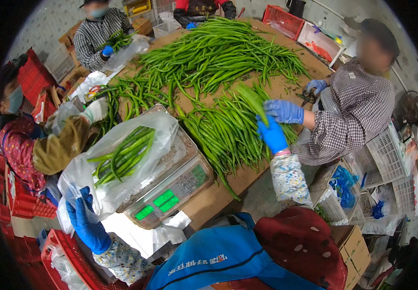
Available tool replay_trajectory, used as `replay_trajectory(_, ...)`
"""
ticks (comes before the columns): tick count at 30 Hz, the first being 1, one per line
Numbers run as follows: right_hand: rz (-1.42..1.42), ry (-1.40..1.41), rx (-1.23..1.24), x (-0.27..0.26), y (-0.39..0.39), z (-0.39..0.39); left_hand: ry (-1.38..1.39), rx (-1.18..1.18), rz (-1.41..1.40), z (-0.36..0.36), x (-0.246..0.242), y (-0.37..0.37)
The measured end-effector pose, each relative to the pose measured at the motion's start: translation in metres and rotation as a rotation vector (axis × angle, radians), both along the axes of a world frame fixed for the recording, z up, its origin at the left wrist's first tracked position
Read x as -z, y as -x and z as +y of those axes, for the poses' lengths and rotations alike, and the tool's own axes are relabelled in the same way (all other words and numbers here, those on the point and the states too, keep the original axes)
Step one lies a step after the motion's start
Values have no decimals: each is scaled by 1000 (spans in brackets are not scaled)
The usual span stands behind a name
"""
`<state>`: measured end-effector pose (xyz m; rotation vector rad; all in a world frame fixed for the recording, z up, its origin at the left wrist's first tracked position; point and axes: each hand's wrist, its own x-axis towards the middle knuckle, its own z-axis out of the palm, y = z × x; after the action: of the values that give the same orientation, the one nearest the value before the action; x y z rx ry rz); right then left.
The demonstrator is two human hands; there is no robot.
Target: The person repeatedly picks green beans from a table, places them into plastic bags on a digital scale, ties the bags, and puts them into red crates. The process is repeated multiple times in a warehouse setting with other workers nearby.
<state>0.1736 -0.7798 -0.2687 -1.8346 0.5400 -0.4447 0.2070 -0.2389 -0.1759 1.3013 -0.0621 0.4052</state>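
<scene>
My left hand (87, 224), in a blue glove, holds the mouth of a clear plastic bag (165, 125). The bag lies over the pan of a digital scale (178, 188) with green lit displays, and long green chili peppers (125, 154) are inside it. Over at the right, my right hand (272, 135), also blue-gloved, grips the lower end of a motion-blurred bunch of green peppers (251, 97). A co-worker's gloved hand (285, 111) is right beside it, overlapping it in view. Beneath the bunch lies a pile of peppers (227, 134).
A larger pepper heap (216, 54) covers the far part of the cardboard-topped table (230, 186). Co-workers sit left, far and right; one white-gloved hand (96, 110) is left of the scale. A red crate (74, 253) stands lower left, white crates (388, 156) at right.
</scene>
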Motion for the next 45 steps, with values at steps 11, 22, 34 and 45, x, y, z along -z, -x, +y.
replay_trajectory(11, -4, 108, 213, -49, 25, -79, 14, 44, -24, 7, 4, 5)
replay_trajectory(22, 600, 720, 38, -3, -42, -105, 43, 25, 15, -1, 5, 5)
replay_trajectory(34, 624, 1028, -19, 20, -30, -75, 49, 36, -6, 0, 7, 8)
replay_trajectory(45, 488, 1148, 1, 41, -24, -74, 59, 58, -15, 0, 8, 6)
